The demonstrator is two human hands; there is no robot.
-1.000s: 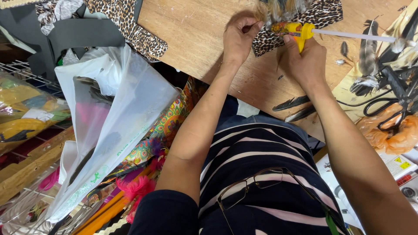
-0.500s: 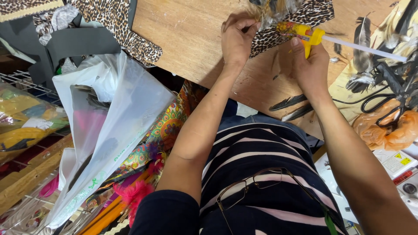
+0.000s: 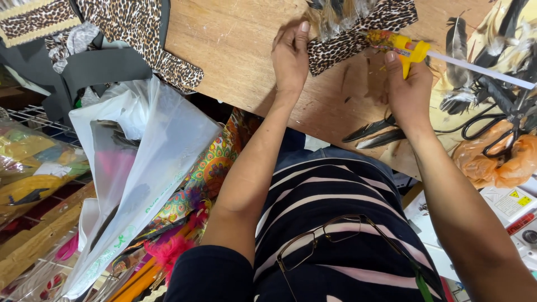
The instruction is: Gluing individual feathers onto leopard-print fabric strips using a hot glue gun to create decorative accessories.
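Since the earlier frames the glue gun [image 3: 407,51] has slid rightward and a little lower, its white stick now angling off toward the bench's right edge, and the left hand [image 3: 291,55] has flattened more firmly beside the leopard piece [image 3: 358,29].

The left hand lies on the bench [image 3: 235,56], fingers together and pointing to the far edge, thumb side touching the left edge of the leopard piece; its grip is flat and open, pressing rather than holding. Tan feathers [image 3: 335,11] stick up from the far end of that piece. The right hand [image 3: 411,89] has its grip closed around the yellow handle of the glue gun, index finger up along the trigger, with the nozzle touching the piece's right edge (the tip itself is hidden in a smear of colour).

Dark feathers [image 3: 375,133] lie on the bench near its front edge, just below the right wrist. Black scissors [image 3: 492,126] rest at the right edge beside an orange bag [image 3: 492,162]. More leopard fabric [image 3: 140,39] hangs over the bench's left corner, above a clear plastic bag [image 3: 151,168]. Glasses [image 3: 330,237] hang on the striped shirt.
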